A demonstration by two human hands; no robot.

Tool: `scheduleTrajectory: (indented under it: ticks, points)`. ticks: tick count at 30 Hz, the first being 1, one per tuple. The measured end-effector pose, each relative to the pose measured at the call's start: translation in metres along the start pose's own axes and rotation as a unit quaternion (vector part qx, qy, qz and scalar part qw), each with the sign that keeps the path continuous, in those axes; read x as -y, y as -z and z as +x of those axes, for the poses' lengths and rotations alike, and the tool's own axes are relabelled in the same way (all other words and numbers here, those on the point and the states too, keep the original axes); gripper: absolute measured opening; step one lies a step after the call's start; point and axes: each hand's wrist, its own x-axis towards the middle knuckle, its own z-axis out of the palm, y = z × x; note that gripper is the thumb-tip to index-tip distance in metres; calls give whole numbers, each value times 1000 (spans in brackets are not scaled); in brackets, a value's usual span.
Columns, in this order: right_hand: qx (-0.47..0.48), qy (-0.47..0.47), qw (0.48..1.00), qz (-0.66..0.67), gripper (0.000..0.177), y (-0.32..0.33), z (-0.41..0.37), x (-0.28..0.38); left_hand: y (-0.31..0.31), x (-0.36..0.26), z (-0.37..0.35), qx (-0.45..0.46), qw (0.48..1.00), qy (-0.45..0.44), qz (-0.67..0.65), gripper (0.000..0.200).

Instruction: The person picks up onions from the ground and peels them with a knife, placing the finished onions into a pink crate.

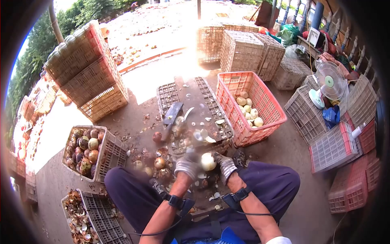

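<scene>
A pale, round peeled onion (208, 161) is between my two gloved hands, above the low work board (187, 91). My right hand (226, 166) is closed on it from the right side. Close against its left side, my left hand (187, 166) has its fingers smeared by motion. Beyond my hands, a dark broad-bladed cleaver (173, 113) lies on the board among white scraps (205, 136). Brown-skinned onions (160, 163) and bits of peel are on the ground left of my left hand.
A red crate (260, 130) holding pale peeled onions stands right of the board. At left are a crate of unpeeled onions (93, 143) and a crate of peelings (83, 227). Stacked crates (87, 69) rise behind; a fan (330, 81) stands on crates at right.
</scene>
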Motion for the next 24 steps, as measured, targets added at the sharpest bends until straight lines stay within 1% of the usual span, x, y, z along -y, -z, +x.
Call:
scheduleTrajectory:
  ticks: [1, 3, 4, 7, 8, 10, 11, 13, 14, 17, 20, 22, 24]
  points:
    - [3, 0, 1000, 6, 36, -7, -5, 11, 0, 0, 1, 0, 999, 27, 27, 27]
    - [16, -40, 999, 19, 39, -14, -8, 27, 0, 1, 6, 10, 991, -6, 132, 29]
    - [24, -80, 996, 27, 41, -16, -6, 32, 0, 2, 8, 16, 983, -22, 184, 30]
    - [9, -161, 984, 74, 47, -28, -12, 70, 5, -15, 5, 20, 987, -23, 155, 34]
    - [-3, -181, 979, 94, 50, -33, -16, 85, 8, -20, 5, 47, 986, -17, 160, 35]
    - [-5, -184, 981, 67, 53, -37, -16, 99, 15, -26, 7, 100, 980, -5, 170, 36]
    - [-5, -185, 981, 54, 55, -38, -16, 102, 14, -22, 6, 93, 986, -12, 136, 35]
    - [6, -188, 978, 88, 57, -36, -17, 100, 10, -10, 4, 76, 994, -24, 69, 36]
    - [12, -190, 976, 104, 58, -35, -17, 99, 9, -7, 4, 79, 995, -17, 58, 36]
    - [8, -187, 978, 94, 61, -33, -18, 100, 5, 0, 5, 80, 996, -7, 37, 38]
    - [19, -175, 983, 52, 64, -30, -16, 104, -1, 2, 9, 71, 997, -13, 30, 38]
    - [17, -184, 982, 44, 67, -30, -17, 111, -1, -3, 11, 70, 997, -13, 20, 36]
    - [30, -182, 983, 18, 71, -28, -17, 113, -6, 13, 15, 43, 999, -21, 14, 33]
